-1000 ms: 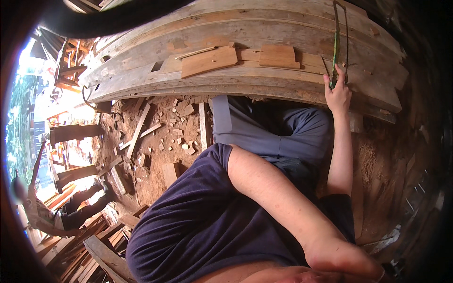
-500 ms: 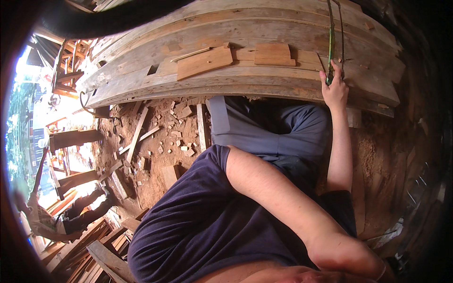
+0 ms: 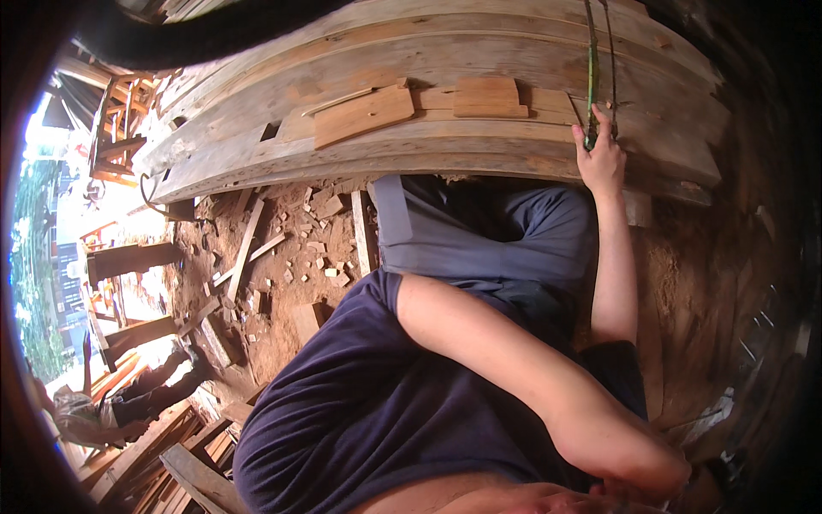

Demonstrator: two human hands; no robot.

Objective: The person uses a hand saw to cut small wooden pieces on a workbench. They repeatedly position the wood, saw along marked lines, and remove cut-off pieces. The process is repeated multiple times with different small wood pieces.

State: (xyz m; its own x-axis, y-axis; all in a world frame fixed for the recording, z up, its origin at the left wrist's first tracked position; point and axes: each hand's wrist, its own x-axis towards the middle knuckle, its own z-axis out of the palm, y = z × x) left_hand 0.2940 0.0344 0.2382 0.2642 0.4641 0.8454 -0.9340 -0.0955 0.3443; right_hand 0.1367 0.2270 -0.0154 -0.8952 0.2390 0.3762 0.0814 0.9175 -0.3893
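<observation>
My right hand [image 3: 602, 161], at the upper right, is closed around the lower end of a narrow green-and-dark framed tool [image 3: 592, 60], perhaps a bow saw, lying along the weathered plank surface [image 3: 223, 146]. A thin tan board [image 3: 364, 117] with a stick on it and a smaller board [image 3: 486, 98] rest left of that hand. A bare arm [image 3: 497, 351] crosses over dark blue cloth toward the bottom right; I cannot make out my left hand at its end. Grey trousered legs [image 3: 462, 236] are bent below the planks' front edge.
Wood offcuts [image 3: 317, 248] and long sticks [image 3: 244, 248] litter the dirt ground. Timber frames [image 3: 120, 128] and heavy beams [image 3: 128, 257] stand along the left. At lower left another person [image 3: 94, 411] is among piled lumber [image 3: 197, 471].
The view has shifted, so planks, hand and tool appear somewhat further left. The tool stays about the same against the boards. The other person's raised arm appears lower.
</observation>
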